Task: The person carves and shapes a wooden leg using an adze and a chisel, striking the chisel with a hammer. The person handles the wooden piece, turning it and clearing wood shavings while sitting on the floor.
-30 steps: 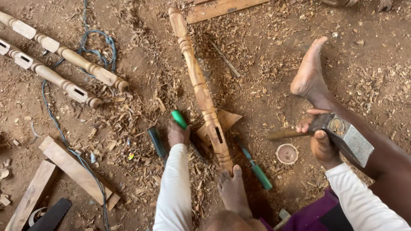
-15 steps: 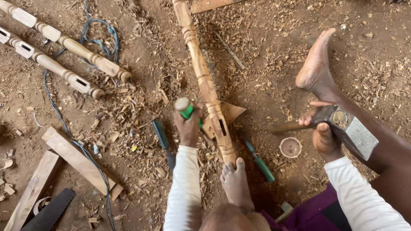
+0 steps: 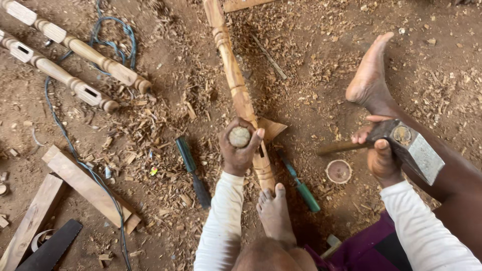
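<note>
**Chisel upright on the turned leg, hammer held to the right**

While your left hand (image 3: pixel 240 150) closes fully around a chisel handle (image 3: pixel 239 136), you see only the round worn end of that handle between your fingers, because the tool stands upright toward the camera. It stands over the turned wooden leg (image 3: pixel 236 85), which lies on the dirt floor (image 3: pixel 311 65) and runs from the top edge down to your left foot (image 3: pixel 275 216). The toes of this foot press on the near end of the leg.

Your right hand (image 3: pixel 380 158) is closed on the wooden handle of a hammer (image 3: pixel 407 145); the metal head points to the right, well apart from the chisel. Your right foot (image 3: pixel 369 78) rests on its heel just above this hand.

Close on the left of the leg lies a dark green-handled chisel (image 3: pixel 192 170); close on the right lies another green-handled tool (image 3: pixel 300 183) and a small round cup (image 3: pixel 339 171). A triangular wood block (image 3: pixel 271 129) touches the right side of the leg.

Further left you have two more turned legs (image 3: pixel 75 65), a blue cable (image 3: pixel 75 155) and flat boards (image 3: pixel 85 185). More open floor is at upper right, covered with shavings.
</note>
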